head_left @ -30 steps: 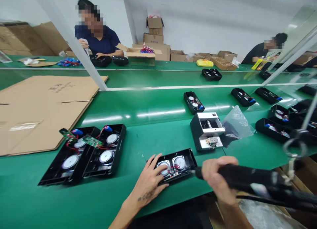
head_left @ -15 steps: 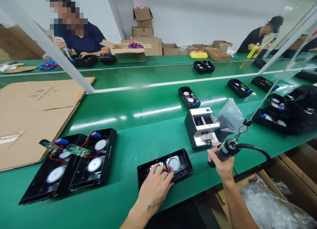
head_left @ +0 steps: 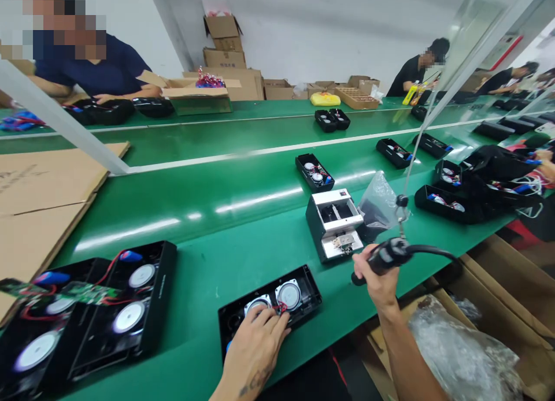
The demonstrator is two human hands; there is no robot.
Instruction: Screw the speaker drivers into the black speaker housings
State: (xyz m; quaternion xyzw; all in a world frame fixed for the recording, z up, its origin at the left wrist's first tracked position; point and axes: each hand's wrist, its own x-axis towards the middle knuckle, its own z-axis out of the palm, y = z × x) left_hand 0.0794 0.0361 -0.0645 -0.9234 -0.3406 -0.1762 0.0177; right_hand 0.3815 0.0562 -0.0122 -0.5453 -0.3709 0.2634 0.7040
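Note:
My left hand (head_left: 258, 340) reaches into a black speaker case (head_left: 310, 288), its bent fingers by the red wires (head_left: 281, 308) and over the left of two round speakers; what the fingertips grip, if anything, is hidden. The right speaker (head_left: 288, 295) shows fully. In my right hand (head_left: 379, 279) is a black electric screwdriver (head_left: 385, 255), hung from above, with a cable running right. It is raised to the right of the case. Behind, a white and black screw feeder (head_left: 338, 225) stands beside a clear plastic bag (head_left: 377, 201).
Two open speaker cases (head_left: 147, 314) with loose green circuit boards lie at the left, near flat cardboard (head_left: 52, 204). More cases (head_left: 314, 173) lie along the green bench (head_left: 199, 262). People work across the bench and at the far right. Boxes with plastic (head_left: 459, 343) stand below right.
The view has turned to the right, so the bench items sit further left. My left hand remains in the case, and my right hand still holds the raised screwdriver.

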